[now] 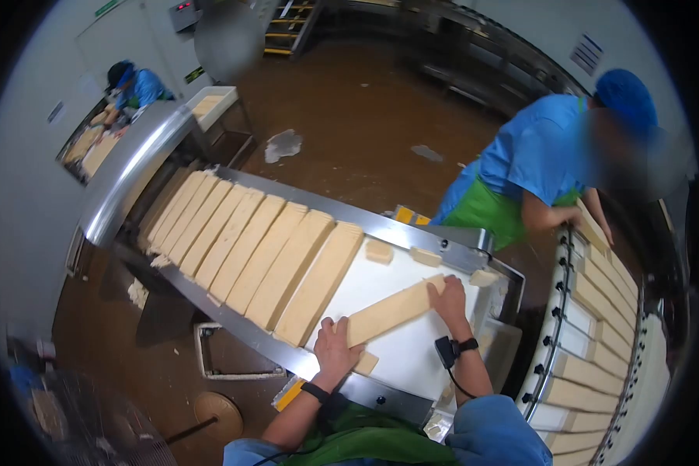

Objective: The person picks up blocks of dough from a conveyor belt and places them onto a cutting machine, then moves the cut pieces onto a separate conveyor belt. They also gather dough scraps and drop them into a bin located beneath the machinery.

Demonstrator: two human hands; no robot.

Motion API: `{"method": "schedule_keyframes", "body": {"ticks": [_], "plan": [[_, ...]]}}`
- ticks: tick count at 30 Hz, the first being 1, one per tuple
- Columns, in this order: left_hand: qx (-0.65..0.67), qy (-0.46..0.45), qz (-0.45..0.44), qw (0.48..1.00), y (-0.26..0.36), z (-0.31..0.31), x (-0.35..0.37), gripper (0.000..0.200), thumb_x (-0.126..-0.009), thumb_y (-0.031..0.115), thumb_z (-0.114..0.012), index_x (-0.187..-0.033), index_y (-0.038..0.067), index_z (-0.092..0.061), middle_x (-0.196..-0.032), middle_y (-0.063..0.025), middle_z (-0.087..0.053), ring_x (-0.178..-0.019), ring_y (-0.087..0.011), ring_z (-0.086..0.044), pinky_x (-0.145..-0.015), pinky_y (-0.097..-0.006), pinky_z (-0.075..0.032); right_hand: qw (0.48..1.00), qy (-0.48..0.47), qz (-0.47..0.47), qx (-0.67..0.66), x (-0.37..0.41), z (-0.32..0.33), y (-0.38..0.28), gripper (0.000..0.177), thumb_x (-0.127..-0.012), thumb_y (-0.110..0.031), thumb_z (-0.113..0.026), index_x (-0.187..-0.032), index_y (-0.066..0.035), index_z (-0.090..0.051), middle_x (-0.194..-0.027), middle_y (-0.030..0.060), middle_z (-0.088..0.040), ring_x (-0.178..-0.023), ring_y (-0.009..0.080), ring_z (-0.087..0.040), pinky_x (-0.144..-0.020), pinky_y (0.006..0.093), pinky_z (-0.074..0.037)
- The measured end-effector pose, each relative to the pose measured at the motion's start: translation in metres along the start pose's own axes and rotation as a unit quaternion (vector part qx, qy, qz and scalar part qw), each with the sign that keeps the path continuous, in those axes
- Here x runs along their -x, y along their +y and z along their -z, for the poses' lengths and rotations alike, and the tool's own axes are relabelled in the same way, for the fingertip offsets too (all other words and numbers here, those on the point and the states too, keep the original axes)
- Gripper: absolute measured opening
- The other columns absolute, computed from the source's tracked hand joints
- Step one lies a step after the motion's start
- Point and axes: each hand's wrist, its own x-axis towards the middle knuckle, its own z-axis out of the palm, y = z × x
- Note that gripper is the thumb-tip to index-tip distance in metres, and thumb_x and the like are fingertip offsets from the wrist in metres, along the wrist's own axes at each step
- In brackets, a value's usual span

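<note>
A long pale beige slab (394, 311), which looks like dough, lies slantwise over the white conveyor belt (365, 281). My left hand (336, 351) grips its near left end, and my right hand (449, 301) has hold of the far right end. A small cut piece (366, 363) rests by my left fingers. Along the belt to the left, several similar slabs stand side by side, the closest one (319, 286) just beyond my left hand. More short offcuts, such as one piece (378, 252), lie near the belt's far edge.
On the right a second conveyor (547, 342) carries rows of slabs, and a co-worker (520, 155) in blue leans over it. A curved metal cover (136, 175) spans the belt's left end. Another person (140, 85) works at the far left. A fan (101, 419) stands lower left.
</note>
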Motion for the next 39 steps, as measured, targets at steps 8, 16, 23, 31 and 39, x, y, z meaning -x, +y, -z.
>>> {"method": "schedule_keyframes", "body": {"ticks": [8,16,23,31,39], "plan": [[-0.072,-0.099,-0.068,0.99,0.022,-0.022,-0.022,0.08,-0.062,0.036,-0.082,-0.132,0.012,-0.048,-0.125,-0.0205,-0.048,-0.112,-0.0406,-0.052,-0.094,-0.0518,-0.044,0.984,0.154,-0.088,0.018,0.078,0.0,0.033,0.056,-0.088,-0.039,-0.063,-0.116,0.008,-0.055,-0.104,0.0244,-0.06,-0.099,0.0398,-0.055,-0.09,0.0484,-0.043],[0.014,0.026,-0.174,0.984,0.066,-0.043,0.03,0.063,-0.068,0.011,-0.075,-0.127,0.006,-0.053,-0.129,-0.0215,-0.043,-0.116,-0.041,-0.047,-0.1,-0.0478,-0.041,0.938,0.239,-0.201,-0.148,0.173,0.075,0.027,0.065,-0.084,-0.03,-0.069,-0.132,0.004,-0.042,-0.116,0.0243,-0.052,-0.107,0.042,-0.05,-0.096,0.0482,-0.041],[0.119,-0.006,-0.372,0.921,0.208,-0.094,0.094,0.064,-0.069,0.006,-0.07,-0.13,0.009,-0.054,-0.133,-0.0217,-0.041,-0.122,-0.0405,-0.043,-0.101,-0.045,-0.04,0.837,0.47,-0.267,-0.086,0.28,0.192,0.137,0.046,-0.085,-0.021,-0.065,-0.122,0.003,-0.052,-0.111,0.0243,-0.056,-0.104,0.0419,-0.053,-0.09,0.0452,-0.044],[0.063,-0.297,-0.499,0.812,0.352,-0.097,0.199,0.066,-0.079,0.02,-0.074,-0.137,0.008,-0.045,-0.127,-0.0226,-0.043,-0.111,-0.043,-0.049,-0.092,-0.0499,-0.042,0.796,0.453,-0.4,0.039,0.394,0.279,0.297,0.038,-0.093,-0.031,-0.056,-0.113,0.002,-0.057,-0.098,0.022,-0.062,-0.09,0.0412,-0.061,-0.079,0.0462,-0.049],[0.114,-0.395,-0.477,0.777,0.394,-0.175,0.211,0.058,-0.089,0.015,-0.063,-0.139,0.005,-0.037,-0.12,-0.0229,-0.044,-0.101,-0.0435,-0.055,-0.085,-0.051,-0.046,0.767,0.215,-0.541,0.269,0.403,0.284,0.326,0.057,-0.087,-0.042,-0.064,-0.122,0.002,-0.055,-0.121,0.0195,-0.055,-0.115,0.0325,-0.048,-0.105,0.0491,-0.029]]}}
